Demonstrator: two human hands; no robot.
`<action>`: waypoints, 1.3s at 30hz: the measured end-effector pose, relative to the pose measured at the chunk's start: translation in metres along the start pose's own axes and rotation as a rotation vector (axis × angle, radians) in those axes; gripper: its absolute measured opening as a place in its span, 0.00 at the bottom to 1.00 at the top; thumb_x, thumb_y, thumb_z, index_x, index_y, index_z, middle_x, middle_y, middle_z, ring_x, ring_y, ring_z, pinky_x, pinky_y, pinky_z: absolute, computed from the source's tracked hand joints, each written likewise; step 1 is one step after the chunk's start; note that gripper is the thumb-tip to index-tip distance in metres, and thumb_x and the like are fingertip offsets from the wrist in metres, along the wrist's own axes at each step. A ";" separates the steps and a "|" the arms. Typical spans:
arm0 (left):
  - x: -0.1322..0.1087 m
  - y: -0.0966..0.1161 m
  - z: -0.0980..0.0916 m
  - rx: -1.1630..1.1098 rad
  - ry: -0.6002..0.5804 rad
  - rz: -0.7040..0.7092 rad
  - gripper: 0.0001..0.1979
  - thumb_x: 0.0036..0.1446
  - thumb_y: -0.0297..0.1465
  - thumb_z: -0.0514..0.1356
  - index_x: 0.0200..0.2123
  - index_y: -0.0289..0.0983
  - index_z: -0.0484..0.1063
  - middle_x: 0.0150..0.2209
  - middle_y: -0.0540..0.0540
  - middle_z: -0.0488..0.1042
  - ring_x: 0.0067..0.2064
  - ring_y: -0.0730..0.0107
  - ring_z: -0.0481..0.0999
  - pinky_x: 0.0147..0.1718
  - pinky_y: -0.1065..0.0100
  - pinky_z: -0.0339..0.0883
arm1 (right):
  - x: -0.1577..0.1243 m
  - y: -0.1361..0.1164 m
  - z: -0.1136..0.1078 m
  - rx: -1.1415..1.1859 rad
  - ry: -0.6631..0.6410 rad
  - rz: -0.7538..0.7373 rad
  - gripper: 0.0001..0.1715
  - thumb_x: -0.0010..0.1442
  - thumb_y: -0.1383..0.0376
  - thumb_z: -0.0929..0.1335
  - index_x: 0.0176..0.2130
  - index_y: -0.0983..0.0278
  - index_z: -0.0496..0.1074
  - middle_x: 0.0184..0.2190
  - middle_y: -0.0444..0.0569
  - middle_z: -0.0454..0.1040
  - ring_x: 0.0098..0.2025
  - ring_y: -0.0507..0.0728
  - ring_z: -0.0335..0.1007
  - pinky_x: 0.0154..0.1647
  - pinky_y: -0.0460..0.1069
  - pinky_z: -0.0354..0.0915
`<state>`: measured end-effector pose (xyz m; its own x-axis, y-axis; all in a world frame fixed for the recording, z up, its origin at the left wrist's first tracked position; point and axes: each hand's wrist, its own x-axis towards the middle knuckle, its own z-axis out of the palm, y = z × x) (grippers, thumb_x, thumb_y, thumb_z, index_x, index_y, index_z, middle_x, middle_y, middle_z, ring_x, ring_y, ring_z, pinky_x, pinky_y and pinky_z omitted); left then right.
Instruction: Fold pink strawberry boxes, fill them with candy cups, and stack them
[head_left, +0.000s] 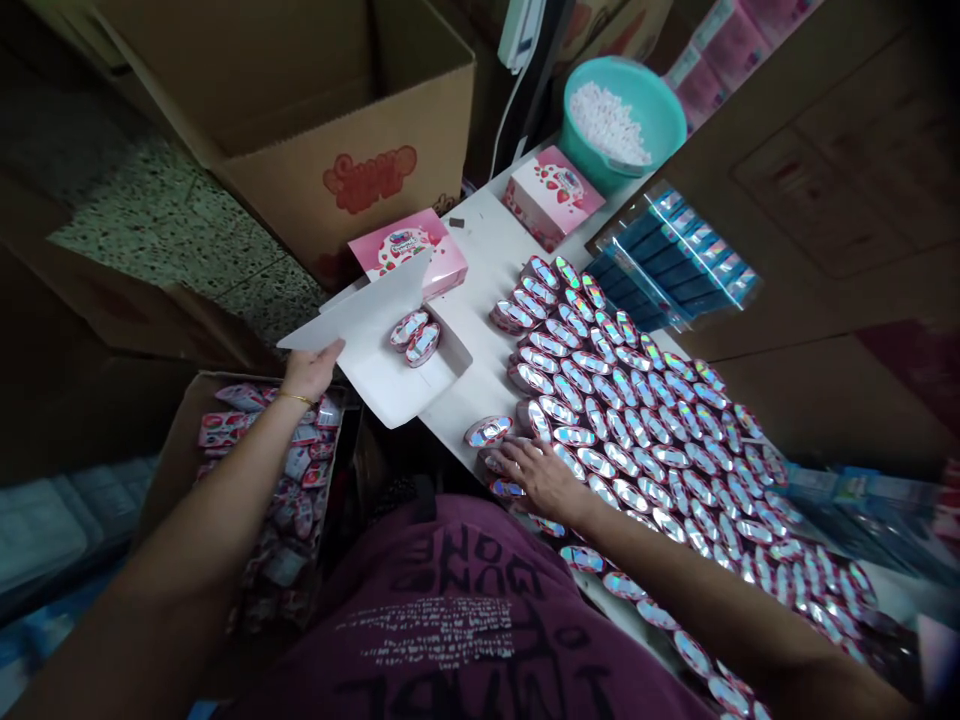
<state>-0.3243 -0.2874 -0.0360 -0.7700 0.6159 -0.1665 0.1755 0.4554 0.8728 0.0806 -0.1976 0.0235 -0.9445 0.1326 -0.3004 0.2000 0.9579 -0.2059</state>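
Note:
My left hand, with a thin bangle at the wrist, grips the raised lid of an open white carton at the table's edge. Inside the carton, two small oval packs with shiny tops and red-and-white sides stand side by side. My right hand lies over the near left edge of a large group of the same oval packs. Its fingers are spread and touch packs there; what is under the palm is hidden. One oval pack stands just beyond the fingertips.
Closed pink boxes stand on the white table. Behind are a teal tub of small white pieces and blue packages. A large cardboard box stands far left; below my left arm, a carton holds wrapped packets.

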 end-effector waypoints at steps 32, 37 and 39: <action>-0.013 0.032 -0.011 0.070 -0.140 0.041 0.18 0.49 0.39 0.55 0.35 0.31 0.75 0.39 0.44 0.77 0.43 0.61 0.74 0.48 0.64 0.65 | 0.130 0.050 -0.039 -0.048 0.092 0.268 0.30 0.57 0.61 0.64 0.57 0.64 0.55 0.51 0.59 0.63 0.53 0.64 0.55 0.51 0.56 0.53; -0.013 0.030 -0.008 0.126 -0.087 -0.020 0.17 0.48 0.39 0.55 0.32 0.31 0.74 0.35 0.44 0.78 0.43 0.60 0.74 0.47 0.65 0.66 | 0.107 0.015 -0.001 0.061 -0.113 0.479 0.39 0.53 0.58 0.67 0.59 0.64 0.51 0.48 0.59 0.64 0.46 0.63 0.61 0.44 0.55 0.59; -0.011 0.028 -0.007 0.141 -0.067 -0.032 0.16 0.47 0.38 0.56 0.31 0.31 0.74 0.34 0.43 0.78 0.44 0.60 0.73 0.49 0.64 0.64 | 0.111 0.013 0.007 0.172 -0.111 0.435 0.37 0.54 0.60 0.65 0.60 0.63 0.50 0.50 0.58 0.62 0.47 0.61 0.62 0.44 0.53 0.59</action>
<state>-0.3156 -0.2863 -0.0065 -0.7346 0.6392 -0.2274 0.2400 0.5583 0.7942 -0.0195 -0.1720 -0.0189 -0.7320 0.4751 -0.4883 0.6196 0.7623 -0.1870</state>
